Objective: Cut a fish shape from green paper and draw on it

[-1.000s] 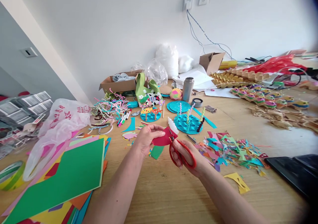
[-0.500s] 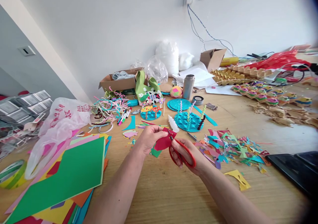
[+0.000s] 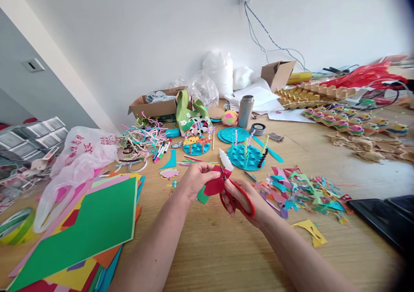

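The table (image 3: 207, 251) spreads beneath everything, with a stack of coloured card (image 3: 106, 212) at its left and a heap of paper scraps (image 3: 300, 193) well off to the right. Over the middle, both forearms reach forward and the hands nearly meet. The right hand (image 3: 238, 195) has fingers and thumb through the handles of the scissors (image 3: 251, 210), its grip closed around the loops. The left hand (image 3: 194, 183) pinches the red paper (image 3: 212, 188) between thumb and fingers — that grip is together, clamped on the sheet's left and upper part.

The red paper is held above the table, ahead and to the left of the right grip, its longer side slanting from near left to far right. The left hand is the nearer, touching it; the right reaches it only through the blades, which point away and a little left, across that slant, at the paper's right end. How far apart the blades stand cannot be told. Beneath the paper — partly covered — lies a small green piece (image 3: 202, 196).
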Demonstrator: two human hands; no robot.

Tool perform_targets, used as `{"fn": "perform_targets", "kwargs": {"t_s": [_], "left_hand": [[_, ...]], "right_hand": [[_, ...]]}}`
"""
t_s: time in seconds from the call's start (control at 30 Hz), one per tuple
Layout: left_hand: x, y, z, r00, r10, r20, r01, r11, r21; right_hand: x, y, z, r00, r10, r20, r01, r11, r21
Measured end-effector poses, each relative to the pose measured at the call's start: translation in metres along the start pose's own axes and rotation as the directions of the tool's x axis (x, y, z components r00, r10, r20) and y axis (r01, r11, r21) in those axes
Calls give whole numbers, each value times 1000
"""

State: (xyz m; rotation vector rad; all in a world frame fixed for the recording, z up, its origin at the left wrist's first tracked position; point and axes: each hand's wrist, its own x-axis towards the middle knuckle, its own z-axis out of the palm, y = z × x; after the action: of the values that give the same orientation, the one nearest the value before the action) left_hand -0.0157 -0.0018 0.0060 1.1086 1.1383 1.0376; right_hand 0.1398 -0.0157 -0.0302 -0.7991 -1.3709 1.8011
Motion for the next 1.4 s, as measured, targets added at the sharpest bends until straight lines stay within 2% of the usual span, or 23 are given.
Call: {"fn": "perform_targets", "kwargs": {"t_s": [0.63, 1.03, 1.4], "left_hand": [[-2, 4, 1, 1000, -7, -2, 7, 1000, 5], [-1, 3, 1, 1000, -17, 4, 17, 1000, 12], [0, 1, -1, 998, -55, 8, 55, 998, -13]], "right_hand": [[1, 0, 1, 998, 26, -49, -28, 999, -34], [0, -2, 2, 999, 14, -36, -16, 997, -73], [0, -1, 3, 998, 18, -58, -21, 999, -49]]}}
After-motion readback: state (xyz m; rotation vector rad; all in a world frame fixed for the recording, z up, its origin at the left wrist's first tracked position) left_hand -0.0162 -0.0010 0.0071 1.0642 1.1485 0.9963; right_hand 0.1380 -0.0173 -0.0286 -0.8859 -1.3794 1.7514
